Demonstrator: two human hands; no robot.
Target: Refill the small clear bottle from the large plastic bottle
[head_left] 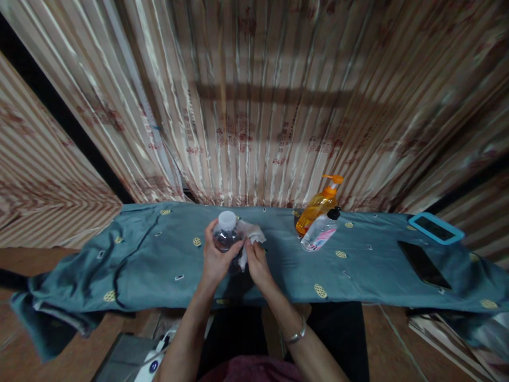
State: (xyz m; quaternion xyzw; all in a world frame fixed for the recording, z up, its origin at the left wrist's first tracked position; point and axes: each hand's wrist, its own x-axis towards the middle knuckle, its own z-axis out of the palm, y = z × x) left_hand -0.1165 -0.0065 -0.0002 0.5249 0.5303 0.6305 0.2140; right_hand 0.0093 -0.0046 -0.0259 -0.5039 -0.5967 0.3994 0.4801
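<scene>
Striped, pleated curtains hang behind a long bench [159, 265] draped in a teal cloth dotted with small yellow medallions. Near the middle of it stands a clear plastic bottle with a white cap [226, 233], upright and close to the person's edge of the bench. The left hand [214, 257] is wrapped around the bottle's body from the left side, fingers curled onto its front. The right hand [256, 262] sits just beside it on the right, pinching a crumpled white tissue [250, 236] that presses against the bottle's side; a metal bangle [296, 334] circles that wrist. Both hands are thus closed, 1 on the bottle, 1 on the tissue.

Farther right, well apart from the hands, an orange pump bottle [318, 204] leans beside a clear bottle with a black cap [320, 233]. Toward the right end lie a dark phone [423, 262] and a device in a blue case [435, 228].
</scene>
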